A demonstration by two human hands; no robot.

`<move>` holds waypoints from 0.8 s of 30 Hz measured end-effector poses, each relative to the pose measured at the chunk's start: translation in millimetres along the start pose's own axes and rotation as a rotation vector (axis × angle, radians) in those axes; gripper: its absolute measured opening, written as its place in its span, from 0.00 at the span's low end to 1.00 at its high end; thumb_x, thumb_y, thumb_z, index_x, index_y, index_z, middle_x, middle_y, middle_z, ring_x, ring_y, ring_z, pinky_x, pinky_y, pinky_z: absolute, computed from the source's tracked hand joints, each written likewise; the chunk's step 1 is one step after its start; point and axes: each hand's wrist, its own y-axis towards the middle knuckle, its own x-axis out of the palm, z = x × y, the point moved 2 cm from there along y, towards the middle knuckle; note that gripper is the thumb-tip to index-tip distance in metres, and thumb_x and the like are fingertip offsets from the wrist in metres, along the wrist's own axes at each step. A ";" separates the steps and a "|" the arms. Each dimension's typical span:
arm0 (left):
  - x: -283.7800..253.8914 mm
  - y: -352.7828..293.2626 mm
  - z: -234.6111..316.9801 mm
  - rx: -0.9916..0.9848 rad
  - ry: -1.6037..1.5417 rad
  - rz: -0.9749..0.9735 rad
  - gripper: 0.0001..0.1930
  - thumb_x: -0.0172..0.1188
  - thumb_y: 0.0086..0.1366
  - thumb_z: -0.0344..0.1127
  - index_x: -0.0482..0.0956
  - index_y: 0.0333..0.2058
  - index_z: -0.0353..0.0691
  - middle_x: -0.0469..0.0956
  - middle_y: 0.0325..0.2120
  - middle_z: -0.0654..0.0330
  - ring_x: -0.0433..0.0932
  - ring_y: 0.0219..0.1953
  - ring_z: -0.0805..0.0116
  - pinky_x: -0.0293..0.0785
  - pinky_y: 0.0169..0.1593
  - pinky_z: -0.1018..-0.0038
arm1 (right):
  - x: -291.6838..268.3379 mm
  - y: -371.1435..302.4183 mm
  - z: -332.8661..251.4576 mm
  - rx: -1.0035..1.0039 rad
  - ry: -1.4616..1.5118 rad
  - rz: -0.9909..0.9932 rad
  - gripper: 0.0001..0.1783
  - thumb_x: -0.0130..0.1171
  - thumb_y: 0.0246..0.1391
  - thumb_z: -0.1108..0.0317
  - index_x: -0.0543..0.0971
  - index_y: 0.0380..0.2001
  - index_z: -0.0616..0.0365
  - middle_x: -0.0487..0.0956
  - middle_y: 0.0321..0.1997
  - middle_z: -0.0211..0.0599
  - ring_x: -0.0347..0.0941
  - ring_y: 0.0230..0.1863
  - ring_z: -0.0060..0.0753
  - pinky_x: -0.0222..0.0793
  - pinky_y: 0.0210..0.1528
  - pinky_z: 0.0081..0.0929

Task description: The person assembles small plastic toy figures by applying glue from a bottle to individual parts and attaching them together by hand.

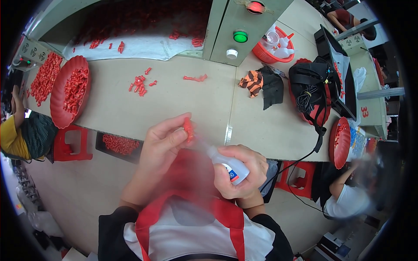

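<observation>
Between the thumb and fingertips of my left hand (162,141) is a small red plastic piece (188,131), held upright in front of my chest. My right hand (249,168) is wrapped round a small white squeeze bottle (235,166) with a blue and red label. The bottle's thin nozzle tilts toward the lower part of the red piece; a blur hides whether they touch. On the table beyond my hands lie a loose cluster of small red pieces (139,85) and a longer red piece (195,78).
A red scalloped tray (55,98) of red pieces stands left. A green machine (224,35) with buttons rises at the back, red pieces on its paper-lined bed. At right are a red basket (263,54), cloth scraps (272,89) and a black bag (305,78). Other people sit at both sides.
</observation>
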 end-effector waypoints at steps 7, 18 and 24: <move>-0.7 -0.1 -1.0 -0.006 -0.001 0.009 0.17 0.53 0.60 0.24 0.70 0.49 0.33 0.75 0.39 0.54 0.75 0.37 0.70 0.73 0.41 0.73 | 2.2 -0.3 1.9 0.005 0.022 -0.010 0.15 0.62 0.30 0.75 0.76 0.29 0.62 0.78 0.25 0.38 0.75 0.20 0.33 0.71 0.25 0.22; -3.2 0.7 -3.6 0.010 0.002 -0.006 0.17 0.52 0.59 0.23 0.71 0.49 0.33 0.75 0.39 0.53 0.75 0.38 0.68 0.73 0.43 0.72 | 1.1 0.5 4.1 0.007 0.017 -0.005 0.15 0.62 0.31 0.75 0.77 0.29 0.62 0.79 0.25 0.38 0.75 0.21 0.33 0.71 0.25 0.22; -5.4 3.5 -3.6 0.029 0.009 -0.001 0.17 0.51 0.60 0.24 0.69 0.49 0.32 0.75 0.41 0.52 0.75 0.42 0.63 0.73 0.45 0.72 | -0.7 1.6 5.4 0.031 -0.005 0.000 0.14 0.62 0.33 0.75 0.77 0.30 0.64 0.79 0.25 0.40 0.76 0.22 0.32 0.72 0.27 0.22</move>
